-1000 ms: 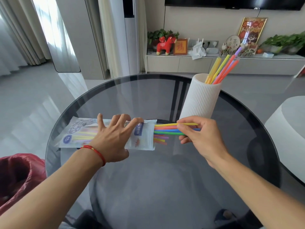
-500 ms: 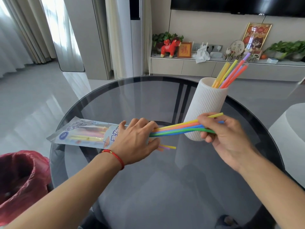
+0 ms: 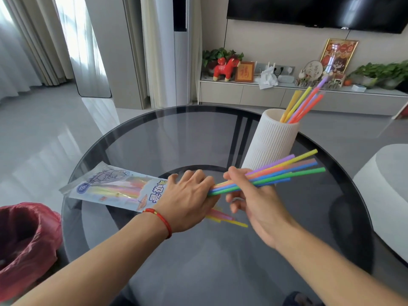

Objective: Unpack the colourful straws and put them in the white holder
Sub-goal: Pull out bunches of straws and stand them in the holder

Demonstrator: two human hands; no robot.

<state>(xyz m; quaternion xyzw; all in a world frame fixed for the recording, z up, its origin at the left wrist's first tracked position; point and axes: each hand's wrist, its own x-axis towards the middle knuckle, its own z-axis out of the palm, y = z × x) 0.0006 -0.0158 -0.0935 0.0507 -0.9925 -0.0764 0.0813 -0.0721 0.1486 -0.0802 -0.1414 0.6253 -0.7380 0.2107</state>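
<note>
- A red bin bag sits at the lower left, beside the round glass counter.
- The left hand, with a red cord on its wrist, lies palm down on the open end of the straw packet, fingers curled over it and pressing it to the counter.
- The right hand is closed around a bundle of straws, pinching it between thumb and fingers just beside the left hand.
- The bundle's near ends reach the packet's mouth under the left fingers; its far ends fan out to the right and upward, crossing in front of the white holder's base.
- A few loose straws lie on the glass between the 2 wrists.
- More straws show through the packet's clear film.
- The white holder, ribbed and upright, stands beyond the right hand with several standing straws leaning right.
</note>
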